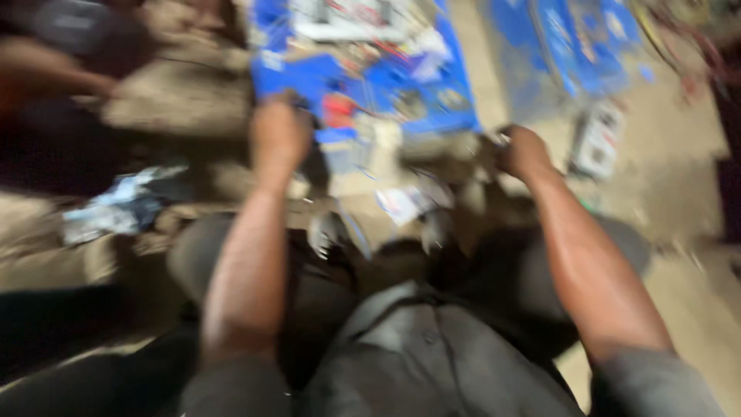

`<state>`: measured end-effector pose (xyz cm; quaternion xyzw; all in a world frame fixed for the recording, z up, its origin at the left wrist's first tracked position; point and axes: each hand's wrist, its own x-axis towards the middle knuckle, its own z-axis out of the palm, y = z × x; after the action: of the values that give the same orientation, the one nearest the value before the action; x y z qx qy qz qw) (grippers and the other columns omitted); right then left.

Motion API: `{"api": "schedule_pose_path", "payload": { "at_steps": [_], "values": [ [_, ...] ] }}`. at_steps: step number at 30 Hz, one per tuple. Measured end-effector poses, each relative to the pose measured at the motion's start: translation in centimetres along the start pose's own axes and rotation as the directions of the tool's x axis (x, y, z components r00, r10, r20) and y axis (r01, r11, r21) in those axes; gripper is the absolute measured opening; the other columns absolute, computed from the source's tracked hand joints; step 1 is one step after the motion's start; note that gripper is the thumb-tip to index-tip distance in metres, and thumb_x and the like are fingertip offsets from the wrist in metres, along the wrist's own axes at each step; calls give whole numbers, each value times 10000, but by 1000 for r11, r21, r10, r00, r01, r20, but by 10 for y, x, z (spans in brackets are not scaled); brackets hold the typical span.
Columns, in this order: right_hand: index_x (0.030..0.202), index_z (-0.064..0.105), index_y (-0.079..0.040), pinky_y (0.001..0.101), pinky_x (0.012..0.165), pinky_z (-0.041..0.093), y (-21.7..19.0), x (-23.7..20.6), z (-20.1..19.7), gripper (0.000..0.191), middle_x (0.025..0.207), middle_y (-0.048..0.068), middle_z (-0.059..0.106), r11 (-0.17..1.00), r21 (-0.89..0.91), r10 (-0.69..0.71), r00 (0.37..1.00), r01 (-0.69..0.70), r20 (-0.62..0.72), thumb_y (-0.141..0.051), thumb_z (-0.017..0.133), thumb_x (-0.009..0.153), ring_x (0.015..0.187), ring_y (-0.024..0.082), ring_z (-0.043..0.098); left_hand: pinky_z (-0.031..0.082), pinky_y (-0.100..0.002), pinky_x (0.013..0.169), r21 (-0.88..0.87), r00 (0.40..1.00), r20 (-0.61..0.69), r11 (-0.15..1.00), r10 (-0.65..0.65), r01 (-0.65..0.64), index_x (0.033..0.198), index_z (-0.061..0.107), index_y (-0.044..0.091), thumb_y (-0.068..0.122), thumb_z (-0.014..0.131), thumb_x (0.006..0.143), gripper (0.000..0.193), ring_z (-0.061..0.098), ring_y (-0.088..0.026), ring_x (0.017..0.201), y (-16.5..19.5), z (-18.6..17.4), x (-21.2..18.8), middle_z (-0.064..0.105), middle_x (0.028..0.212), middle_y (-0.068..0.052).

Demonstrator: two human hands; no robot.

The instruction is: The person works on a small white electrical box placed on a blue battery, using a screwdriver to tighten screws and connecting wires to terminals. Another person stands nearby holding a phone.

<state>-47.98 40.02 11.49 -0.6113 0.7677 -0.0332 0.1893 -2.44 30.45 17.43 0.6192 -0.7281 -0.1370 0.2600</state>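
The picture is heavily blurred. My left hand [279,135] is closed at the near edge of a blue box [440,93] filled with small mixed parts; what it grips is hidden by blur. My right hand [523,150] is a fist low on the ground to the right of that box, with something small and shiny at its knuckles that I cannot identify. Both forearms reach forward over my knees.
A second blue box [571,38] stands at the back right, with a white packet [598,139] beside it. Crumpled cloth or plastic [123,205] lies at the left. Another person's arm [54,69] is at the upper left. Scraps of paper [401,202] lie on the dirt floor.
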Motion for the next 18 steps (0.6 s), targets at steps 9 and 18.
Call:
{"api": "schedule_pose_path", "payload": {
  "at_steps": [9, 18],
  "values": [
    [1126, 782, -24, 467, 938, 570, 1, -38, 36, 361, 1118, 246, 749, 930, -366, 139, 941, -17, 310, -131, 676, 798, 1075, 410, 717, 513, -527, 823, -37, 986, -108, 991, 125, -130, 971, 722, 27, 100, 778, 887, 124, 654, -436, 937, 18, -5, -39, 695, 974, -220],
    [1429, 500, 15, 511, 974, 487, -23, -46, 5, 719, 1311, 331, 587, 999, 38, 7, 985, 0, -172, -312, 746, 837, 1169, 481, 601, 518, -494, 827, -174, 998, -50, 984, -41, 32, 989, 740, 39, 217, 816, 865, 230, 654, -399, 957, 20, -4, -57, 684, 1014, -211]
  ]
}}
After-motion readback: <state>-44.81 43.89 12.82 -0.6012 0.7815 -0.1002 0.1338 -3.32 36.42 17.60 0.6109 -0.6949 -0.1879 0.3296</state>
